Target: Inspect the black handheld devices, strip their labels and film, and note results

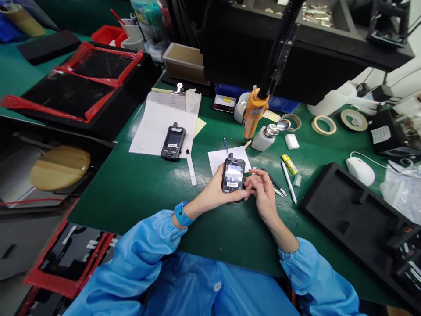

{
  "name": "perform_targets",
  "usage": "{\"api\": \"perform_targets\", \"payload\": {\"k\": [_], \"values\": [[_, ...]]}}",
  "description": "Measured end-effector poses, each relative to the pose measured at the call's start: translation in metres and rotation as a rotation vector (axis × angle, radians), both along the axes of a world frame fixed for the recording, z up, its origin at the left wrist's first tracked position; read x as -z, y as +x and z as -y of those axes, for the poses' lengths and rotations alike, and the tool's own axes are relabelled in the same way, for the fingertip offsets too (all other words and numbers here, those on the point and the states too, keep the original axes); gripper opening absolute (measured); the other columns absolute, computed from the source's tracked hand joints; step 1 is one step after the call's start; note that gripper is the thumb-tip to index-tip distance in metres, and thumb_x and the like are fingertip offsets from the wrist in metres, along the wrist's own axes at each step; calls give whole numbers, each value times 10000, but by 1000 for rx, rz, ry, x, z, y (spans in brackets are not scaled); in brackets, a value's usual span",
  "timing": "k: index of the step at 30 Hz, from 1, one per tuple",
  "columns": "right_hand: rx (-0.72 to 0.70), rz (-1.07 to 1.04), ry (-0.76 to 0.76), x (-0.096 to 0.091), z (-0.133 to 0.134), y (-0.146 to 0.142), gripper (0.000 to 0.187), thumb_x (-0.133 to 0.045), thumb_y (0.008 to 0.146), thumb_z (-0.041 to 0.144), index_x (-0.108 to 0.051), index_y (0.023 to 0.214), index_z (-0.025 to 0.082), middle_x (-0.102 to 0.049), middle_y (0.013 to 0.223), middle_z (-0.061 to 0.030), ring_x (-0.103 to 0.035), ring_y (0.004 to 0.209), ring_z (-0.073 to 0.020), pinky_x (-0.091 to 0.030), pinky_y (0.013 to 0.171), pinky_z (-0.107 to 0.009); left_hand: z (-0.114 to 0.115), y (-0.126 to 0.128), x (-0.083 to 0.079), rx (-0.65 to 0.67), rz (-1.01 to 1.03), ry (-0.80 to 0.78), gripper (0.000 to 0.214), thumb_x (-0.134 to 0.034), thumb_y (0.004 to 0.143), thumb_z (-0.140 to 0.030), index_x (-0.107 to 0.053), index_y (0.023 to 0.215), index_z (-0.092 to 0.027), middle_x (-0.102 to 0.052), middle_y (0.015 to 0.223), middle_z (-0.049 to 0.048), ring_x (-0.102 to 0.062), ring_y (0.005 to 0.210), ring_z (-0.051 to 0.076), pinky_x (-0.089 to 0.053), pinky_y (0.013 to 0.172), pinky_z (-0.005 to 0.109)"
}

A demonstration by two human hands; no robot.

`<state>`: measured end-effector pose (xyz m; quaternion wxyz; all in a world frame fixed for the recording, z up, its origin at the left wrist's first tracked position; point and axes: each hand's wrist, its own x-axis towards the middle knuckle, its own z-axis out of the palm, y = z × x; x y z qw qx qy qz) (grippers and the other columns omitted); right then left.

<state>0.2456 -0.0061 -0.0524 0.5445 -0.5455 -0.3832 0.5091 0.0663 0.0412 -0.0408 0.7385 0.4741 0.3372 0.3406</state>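
Observation:
My left hand (215,188) is closed around a black handheld radio (233,173) with a stubby antenna and a lit screen. Its thumb lies across the radio's lower edge. At the radio's right side is my right hand (263,193), its fingers loosely bent and apart; whether the fingertips touch the casing is hard to tell. Under and behind the radio lies a white paper slip (215,159) with a blue pen (225,145). A second handheld radio (173,141), screen dark, rests on papers (146,127) on a clipboard. Beside it lies a white marker (191,169).
An orange electric screwdriver (255,113) hangs above a white dispenser bottle (263,139). Tweezers (279,192), a white pen (289,182) and a yellow packet (289,163) lie right of my hands. A black foam tray (348,215), mouse (360,170) and tape rolls (324,125) are farther right.

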Motion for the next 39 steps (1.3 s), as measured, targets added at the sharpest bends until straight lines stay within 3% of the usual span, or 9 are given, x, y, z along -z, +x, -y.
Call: {"api": "perform_targets", "payload": {"k": [8, 17, 30, 39], "values": [[-20, -70, -67, -4, -2, 3, 474, -798, 903, 644, -623, 1110, 256, -457, 581, 130, -402, 441, -88, -395, 405, -214, 8, 1, 0, 272, 79, 9, 945, -959, 768, -252, -375, 1510, -216, -705, 1195, 77, -743, 1093, 250, -606, 946, 374], [-21, -49, -37, -2, -1, 1, 617, -859, 832, 777, -640, 1047, 242, -563, 644, 98, -411, 437, -66, -375, 414, -215, 9, -2, -1, 297, -7, -3, 1085, -969, 774, -278, -296, 1622, -204, -696, 1235, 97, -730, 1096, 263, -607, 955, 396], [-13, -21, -10, 5, 3, 2, 556, -827, 890, 735, -649, 1079, 243, -539, 679, 95, -433, 466, -70, -390, 440, -223, 8, -5, 0, 309, -88, 23, 1107, -984, 788, -368, -307, 1650, -209, -676, 1311, 130, -712, 1263, 343, -590, 1098, 491], [-15, -39, -1, 4, 3, 1, 543, -841, 891, 719, -654, 1063, 239, -560, 669, 90, -445, 458, -71, -382, 433, -222, 8, -5, -2, 307, -78, 14, 1086, -978, 793, -346, -322, 1646, -206, -664, 1355, 134, -715, 1274, 329, -600, 1100, 462]]}}
